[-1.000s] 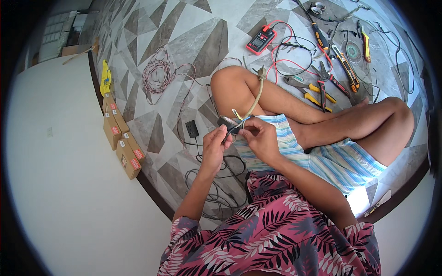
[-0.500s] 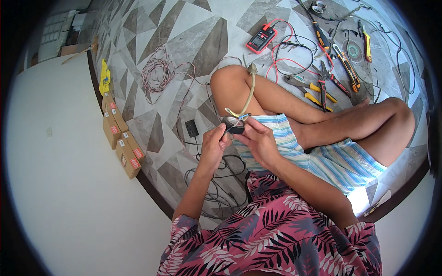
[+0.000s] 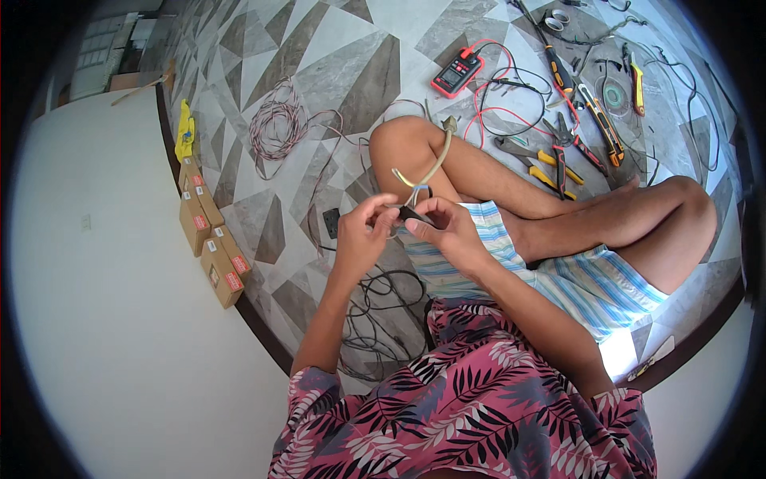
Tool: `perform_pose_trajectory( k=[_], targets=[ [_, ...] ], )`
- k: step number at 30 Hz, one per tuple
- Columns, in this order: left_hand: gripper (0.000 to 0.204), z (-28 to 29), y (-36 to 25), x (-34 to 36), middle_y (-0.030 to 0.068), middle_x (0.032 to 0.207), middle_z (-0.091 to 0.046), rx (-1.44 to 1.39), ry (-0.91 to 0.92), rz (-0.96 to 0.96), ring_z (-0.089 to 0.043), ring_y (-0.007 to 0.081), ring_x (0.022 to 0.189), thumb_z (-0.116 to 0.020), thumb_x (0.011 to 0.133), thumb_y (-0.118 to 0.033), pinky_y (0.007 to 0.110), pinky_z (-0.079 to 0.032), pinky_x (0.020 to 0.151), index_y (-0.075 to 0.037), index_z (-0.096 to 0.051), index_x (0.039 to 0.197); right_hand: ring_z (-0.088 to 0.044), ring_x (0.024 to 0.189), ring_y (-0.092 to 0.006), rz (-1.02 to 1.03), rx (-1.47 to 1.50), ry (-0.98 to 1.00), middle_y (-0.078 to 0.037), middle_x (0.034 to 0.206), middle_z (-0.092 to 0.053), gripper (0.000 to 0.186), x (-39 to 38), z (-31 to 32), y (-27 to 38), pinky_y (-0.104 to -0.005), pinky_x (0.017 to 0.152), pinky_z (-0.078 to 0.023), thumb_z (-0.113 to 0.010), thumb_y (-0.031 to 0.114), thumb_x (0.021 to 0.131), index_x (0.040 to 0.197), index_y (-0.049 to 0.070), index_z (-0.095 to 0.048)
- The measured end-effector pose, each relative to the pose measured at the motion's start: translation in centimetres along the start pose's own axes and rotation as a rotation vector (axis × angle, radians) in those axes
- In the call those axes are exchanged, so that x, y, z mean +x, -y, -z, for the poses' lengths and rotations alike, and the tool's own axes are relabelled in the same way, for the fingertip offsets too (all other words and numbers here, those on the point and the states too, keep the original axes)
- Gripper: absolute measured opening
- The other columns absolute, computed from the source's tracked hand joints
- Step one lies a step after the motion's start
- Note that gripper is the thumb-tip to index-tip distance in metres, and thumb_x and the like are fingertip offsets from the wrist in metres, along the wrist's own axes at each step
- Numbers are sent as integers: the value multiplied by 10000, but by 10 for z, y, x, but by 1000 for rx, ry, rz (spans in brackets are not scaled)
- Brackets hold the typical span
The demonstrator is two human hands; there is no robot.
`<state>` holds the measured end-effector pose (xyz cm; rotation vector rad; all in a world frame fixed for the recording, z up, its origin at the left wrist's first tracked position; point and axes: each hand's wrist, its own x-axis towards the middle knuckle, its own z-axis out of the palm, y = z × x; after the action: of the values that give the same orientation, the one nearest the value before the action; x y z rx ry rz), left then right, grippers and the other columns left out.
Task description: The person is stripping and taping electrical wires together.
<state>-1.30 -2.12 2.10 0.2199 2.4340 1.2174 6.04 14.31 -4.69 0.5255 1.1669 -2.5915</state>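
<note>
My right hand is closed on a roll of black electrical tape, which shows nearly edge-on. Close beside the tape, the fingers of my left hand are pinched together; what lies between them is too small to make out. A beige power cable runs from its plug by my left knee down toward my hands. Its stripped end has thin wires, with a yellowish one sticking out and a blue one bent over near the tape. My fingers hide the wires' lower part.
A red-black meter with leads lies ahead, near pliers, yellow-handled cutters, a utility knife and a screwdriver. Coiled wire and a black cable are on the floor. Cardboard boxes line the wall.
The tape roll has turned from showing its open ring to nearly edge-on. My left hand has shifted slightly left, its fingers bent higher. The cable end has tilted a little.
</note>
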Motion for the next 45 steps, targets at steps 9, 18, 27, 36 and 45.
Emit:
perform_pose_trajectory(
  k=[9,18,27,36,45],
  targets=[
    [185,10,15,33,26,850,-739,-181,209,85,-628,61,750,-716,987,-121,233,-506,667,38,-758,1070,-601,833,-83,270,-100,117,-14,915,-677,347,16,3,14,-245,709,-487,-854,92,854,1110,14,-634],
    [170,-9,16,21,4,843,-698,-90,202,136,-587,54,734,-669,1012,-122,226,-461,645,29,-734,1055,-677,786,-251,316,-620,11,-122,896,-708,522,-14,13,28,-370,763,-543,-872,236,815,1216,-1,-635],
    [133,3,13,27,-42,830,-634,88,210,104,-525,40,744,-645,1018,-95,216,-429,664,14,-718,1035,-687,709,-356,296,-1139,48,-199,803,-698,478,-12,20,31,-476,671,-498,-574,423,1023,1274,31,-686],
    [133,16,15,38,-51,842,-613,-4,426,124,-509,44,739,-616,1039,-115,227,-433,668,-4,-690,1046,-497,562,-115,-225,-486,275,-18,649,-580,487,6,26,48,-317,487,-338,-634,483,997,1102,16,-726],
    [146,12,10,41,-16,854,-656,-164,433,118,-554,54,712,-590,1049,-100,217,-447,627,0,-696,1060,-591,854,-128,-142,-342,211,-58,1023,-681,632,4,9,35,-285,718,-464,-613,588,980,1281,40,-701]
  ],
)
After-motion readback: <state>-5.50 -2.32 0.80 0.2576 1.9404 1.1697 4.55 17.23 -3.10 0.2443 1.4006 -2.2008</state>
